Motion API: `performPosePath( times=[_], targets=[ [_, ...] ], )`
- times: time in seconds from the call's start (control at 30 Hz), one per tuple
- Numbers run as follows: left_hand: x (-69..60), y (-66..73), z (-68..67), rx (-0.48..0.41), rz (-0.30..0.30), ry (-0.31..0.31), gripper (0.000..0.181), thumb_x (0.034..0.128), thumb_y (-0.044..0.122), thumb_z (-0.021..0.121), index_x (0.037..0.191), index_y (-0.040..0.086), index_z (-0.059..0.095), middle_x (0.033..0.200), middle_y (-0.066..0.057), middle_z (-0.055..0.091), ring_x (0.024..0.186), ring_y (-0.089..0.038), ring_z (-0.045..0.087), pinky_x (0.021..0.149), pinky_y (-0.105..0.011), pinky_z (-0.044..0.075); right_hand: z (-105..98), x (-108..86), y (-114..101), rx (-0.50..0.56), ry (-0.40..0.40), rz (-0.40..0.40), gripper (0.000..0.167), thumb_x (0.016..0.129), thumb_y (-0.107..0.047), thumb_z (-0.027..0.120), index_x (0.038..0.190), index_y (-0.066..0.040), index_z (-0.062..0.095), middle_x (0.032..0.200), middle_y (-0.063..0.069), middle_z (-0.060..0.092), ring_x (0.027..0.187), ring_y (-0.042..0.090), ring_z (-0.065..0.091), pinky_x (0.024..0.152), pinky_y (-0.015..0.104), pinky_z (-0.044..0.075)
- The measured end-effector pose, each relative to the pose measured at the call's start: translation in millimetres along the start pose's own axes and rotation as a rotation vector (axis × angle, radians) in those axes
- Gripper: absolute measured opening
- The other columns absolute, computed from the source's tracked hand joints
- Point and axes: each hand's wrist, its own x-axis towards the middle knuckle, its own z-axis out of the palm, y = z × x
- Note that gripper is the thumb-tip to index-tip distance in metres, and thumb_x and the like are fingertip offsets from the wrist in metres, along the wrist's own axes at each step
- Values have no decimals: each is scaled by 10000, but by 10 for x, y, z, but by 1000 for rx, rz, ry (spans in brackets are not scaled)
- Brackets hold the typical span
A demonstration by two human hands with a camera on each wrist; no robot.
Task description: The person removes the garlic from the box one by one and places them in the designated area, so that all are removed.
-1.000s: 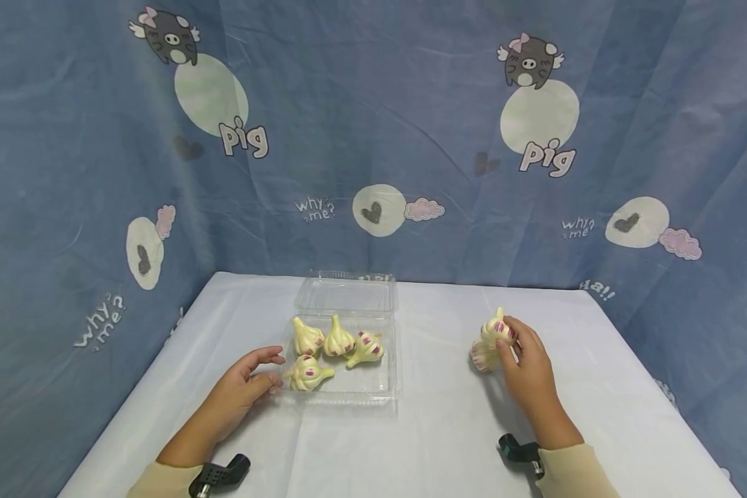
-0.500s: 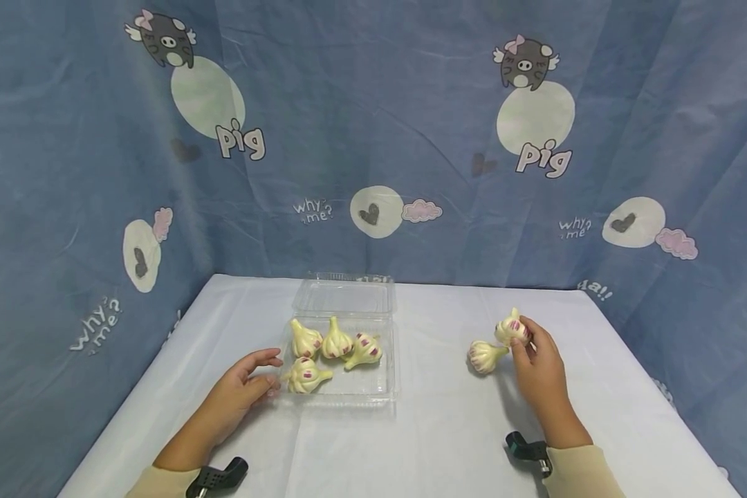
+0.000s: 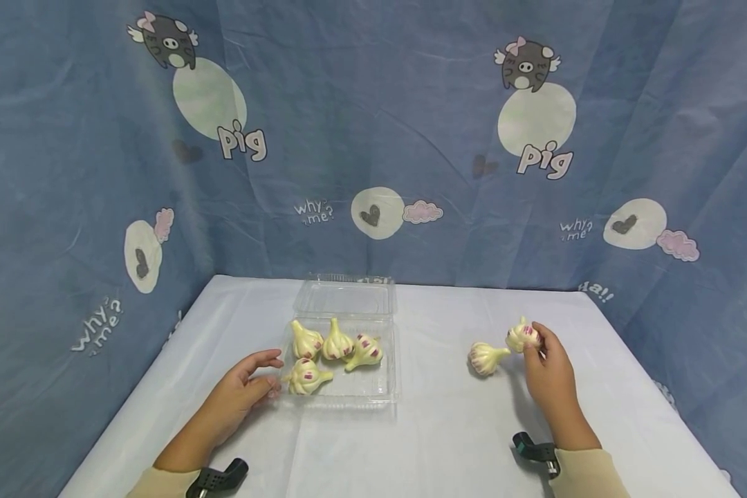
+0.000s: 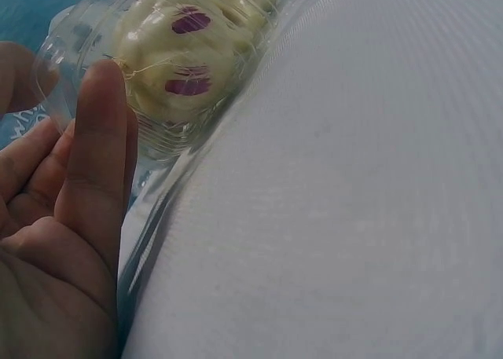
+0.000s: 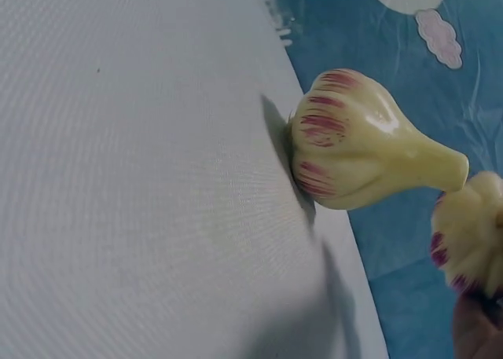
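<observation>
My right hand [image 3: 552, 384] pinches a cream garlic bulb [image 3: 523, 337] with purple marks between thumb and fingers. Just left of it, a second garlic bulb [image 3: 485, 358] lies on its side, its stem pointing toward the held one; the right wrist view shows this lying bulb [image 5: 354, 143] large, with the held bulb [image 5: 471, 233] at the right edge. Relaxed fingers of my left hand [image 3: 239, 391] rest at the left side of a clear plastic box [image 3: 357, 387]. Several garlic bulbs [image 3: 308, 375] sit in that box. In the left wrist view, fingers [image 4: 94, 155] stand close against its wall.
The box's hinged lid [image 3: 346, 297] lies folded back behind it. A white cloth [image 3: 438, 415] covers the table. Blue printed curtain [image 3: 423, 138] hangs behind and at both sides.
My right hand has carried its garlic bulb rightward, away from the lying bulb that it partly covered before. My left hand has stayed beside the box.
</observation>
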Motion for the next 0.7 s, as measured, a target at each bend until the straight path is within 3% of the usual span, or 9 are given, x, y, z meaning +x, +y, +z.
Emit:
performPosePath(
  times=[0.33, 0.7],
  targets=[
    [-8, 0, 2, 4, -6, 2, 512, 1036, 53, 590, 1524, 6, 441, 1422, -245, 468, 920, -124, 682, 809, -291, 599, -9, -3, 84, -49, -100, 138, 539, 1110, -190, 406, 1620, -42, 318, 1637, 257, 369, 1485, 460, 394, 1195, 608, 349],
    [9, -23, -10, 4, -5, -1, 511, 1037, 69, 602, 1522, 17, 448, 1427, -244, 469, 910, -129, 686, 811, -290, 598, 30, 28, 194, 43, -97, 235, 534, 1086, -183, 421, 1593, -24, 365, 1636, 239, 378, 1491, 438, 396, 1196, 569, 373]
  ],
)
